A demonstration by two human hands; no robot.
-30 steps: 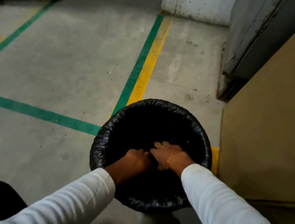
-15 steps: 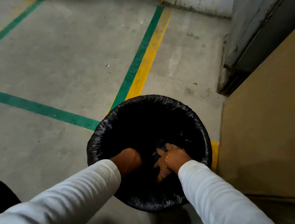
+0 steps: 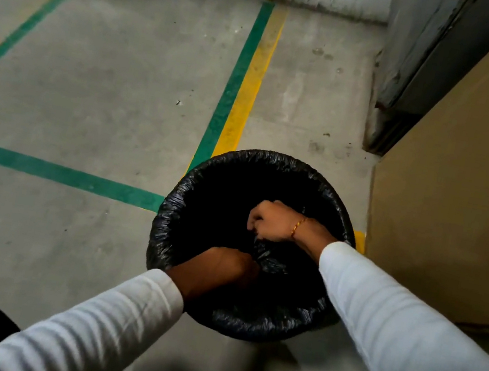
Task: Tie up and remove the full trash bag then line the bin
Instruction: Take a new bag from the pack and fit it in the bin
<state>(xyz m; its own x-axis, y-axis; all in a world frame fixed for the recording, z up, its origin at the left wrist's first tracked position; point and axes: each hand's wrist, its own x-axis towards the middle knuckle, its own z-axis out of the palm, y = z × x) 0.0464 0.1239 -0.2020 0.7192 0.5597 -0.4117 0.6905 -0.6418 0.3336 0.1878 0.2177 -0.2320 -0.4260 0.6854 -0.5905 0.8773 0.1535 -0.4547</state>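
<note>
**Me:** Head view, looking down: both my hands are inside the bin. My left hand (image 3: 224,263) is curled shut low in the middle, closed on gathered black plastic of the trash bag (image 3: 269,260). My right hand (image 3: 272,221) sits a little higher and further back, fist clenched on a twist of the same bag.

**Spotter:** Are the two hands touching?

**Me:** No, apart, with a bunched strand of bag running between them. There's a gold bracelet (image 3: 297,227) on my right wrist, white sleeves on both arms.

**Spotter:** And the bag's edge?

**Me:** Folded over the rim of the bin (image 3: 166,214) all the way round. The bin stands on the concrete floor (image 3: 108,79), at the end of a green and yellow line (image 3: 242,80), just beside a tan panel (image 3: 464,191) on my right.
</note>
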